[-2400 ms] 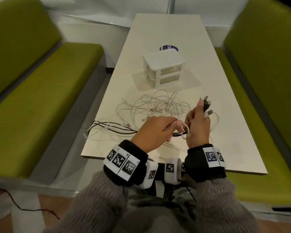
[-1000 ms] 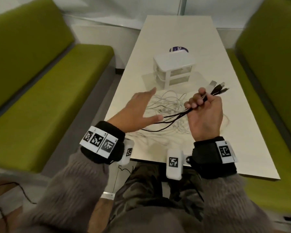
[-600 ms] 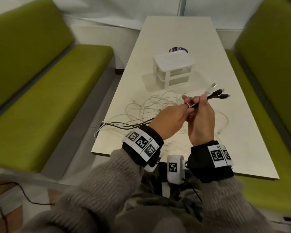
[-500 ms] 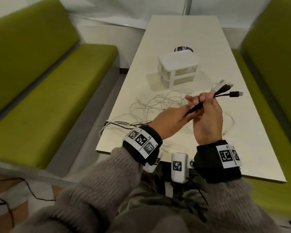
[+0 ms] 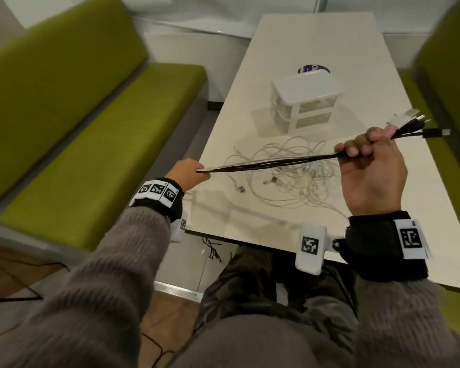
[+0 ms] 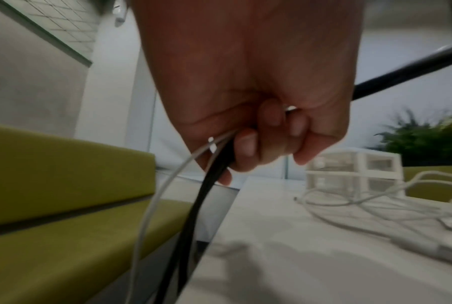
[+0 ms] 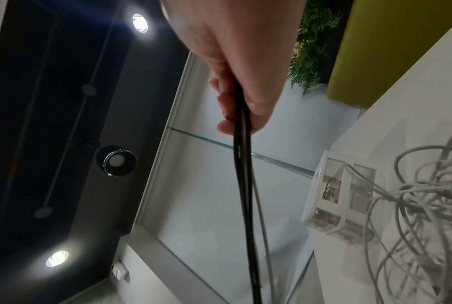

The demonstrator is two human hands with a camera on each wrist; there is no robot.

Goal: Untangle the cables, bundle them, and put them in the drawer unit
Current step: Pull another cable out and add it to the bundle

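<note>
A bunch of black cables [image 5: 271,163] with one white strand is stretched taut above the table between my two hands. My right hand [image 5: 367,152] grips it near the plug ends [image 5: 420,126], which stick out to the right. My left hand [image 5: 189,172] grips the same bunch [image 6: 214,168] past the table's left edge; the tails hang down from it. In the right wrist view the black cables [image 7: 243,185] run from the curled fingers [image 7: 227,102]. A tangle of white cables [image 5: 284,171] lies on the table under the bunch. The white drawer unit [image 5: 306,102] stands behind it, drawers closed.
The long white table [image 5: 316,43] runs away from me between two green benches [image 5: 96,144]. A dark blue round object [image 5: 312,69] peeks out behind the drawer unit. Thin dark wires [image 5: 210,248] lie on the floor under the table's near edge.
My left hand has slid left along the bunch, away from my right hand, drawing the cables out straight. My right hand has risen to the right with the plug ends.
</note>
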